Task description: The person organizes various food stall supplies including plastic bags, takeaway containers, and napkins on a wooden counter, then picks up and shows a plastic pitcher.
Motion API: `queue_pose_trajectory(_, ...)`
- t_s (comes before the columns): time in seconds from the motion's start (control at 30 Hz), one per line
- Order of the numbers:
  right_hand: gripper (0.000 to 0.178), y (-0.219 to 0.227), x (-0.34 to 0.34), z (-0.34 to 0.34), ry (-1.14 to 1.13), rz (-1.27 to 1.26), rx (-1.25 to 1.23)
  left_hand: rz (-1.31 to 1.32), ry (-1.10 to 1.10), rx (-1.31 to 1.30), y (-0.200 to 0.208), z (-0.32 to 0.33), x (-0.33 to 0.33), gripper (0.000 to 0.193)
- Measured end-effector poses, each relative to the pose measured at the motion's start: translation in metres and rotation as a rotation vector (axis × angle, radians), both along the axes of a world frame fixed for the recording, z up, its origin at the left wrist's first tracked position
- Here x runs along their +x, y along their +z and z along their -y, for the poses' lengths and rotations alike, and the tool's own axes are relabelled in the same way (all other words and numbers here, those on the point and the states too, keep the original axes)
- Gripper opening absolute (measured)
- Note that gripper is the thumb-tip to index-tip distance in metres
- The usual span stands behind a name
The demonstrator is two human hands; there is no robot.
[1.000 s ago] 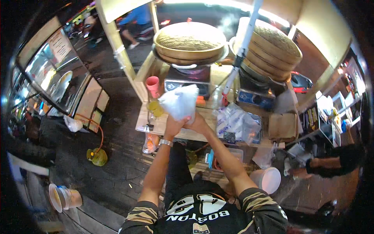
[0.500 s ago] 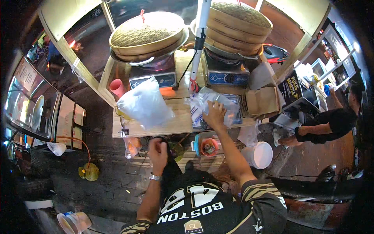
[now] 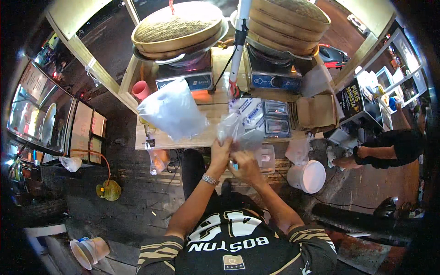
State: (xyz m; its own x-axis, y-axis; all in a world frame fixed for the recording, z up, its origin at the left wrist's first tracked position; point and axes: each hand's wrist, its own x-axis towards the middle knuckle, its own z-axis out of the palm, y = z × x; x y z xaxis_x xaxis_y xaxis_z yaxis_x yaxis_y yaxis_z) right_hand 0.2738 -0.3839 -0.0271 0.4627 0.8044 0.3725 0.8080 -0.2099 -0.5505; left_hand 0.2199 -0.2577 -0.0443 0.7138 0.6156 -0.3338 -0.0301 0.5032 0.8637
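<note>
Both hands are together at the front edge of the wooden table, holding a clear plastic bag (image 3: pixel 248 136). My left hand (image 3: pixel 220 155), with a metal watch at the wrist, is closed on the bag's near left side. My right hand (image 3: pixel 248 167) is curled shut at its near edge, its fingertips partly hidden. Beneath the bag, a blue-and-white printed packet (image 3: pixel 249 110) lies on the table next to flat dark packs (image 3: pixel 277 120). Left of the hands sits a large, full, whitish plastic bag (image 3: pixel 172 110).
Two bamboo steamers (image 3: pixel 178 30) (image 3: pixel 288 23) sit on stoves behind a white pole (image 3: pixel 240 41). Folded brown cardboard (image 3: pixel 316 111) lies at the right. A lidded white bucket (image 3: pixel 308 177) stands on the floor; another person (image 3: pixel 382 144) is farther right.
My right hand has drawn the clear bag off the printed packet and toward me. My left hand has come up from below the table edge to hold it too.
</note>
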Motion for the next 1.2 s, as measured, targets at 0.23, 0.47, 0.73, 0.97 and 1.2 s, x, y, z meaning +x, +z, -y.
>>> queue_pose_trajectory(0.23,0.015,0.066,0.009,0.002,-0.139,-0.349,0.228,-0.117,-0.296,0.492,0.051,-0.035,-0.069,0.045)
queue_pose_trajectory(0.47,0.022,0.061,0.045,-0.018,0.385,-0.481,0.011,-0.163,-0.617,0.644,0.099,-0.053,-0.099,0.057)
queue_pose_trajectory(0.73,0.035,0.038,0.008,-0.014,0.167,-0.872,-0.299,-0.399,-0.166,1.374,0.075,-0.042,-0.114,0.058)
queue_pose_trajectory(0.97,0.022,0.034,-0.029,-0.013,0.179,-0.690,-0.052,-0.099,-0.241,0.237,0.019,0.004,-0.108,0.022)
queue_pose_trajectory(1.2,0.017,-0.009,-0.013,-0.005,0.026,-1.058,0.166,0.153,0.134,-0.396,0.000,-0.008,-0.106,0.010)
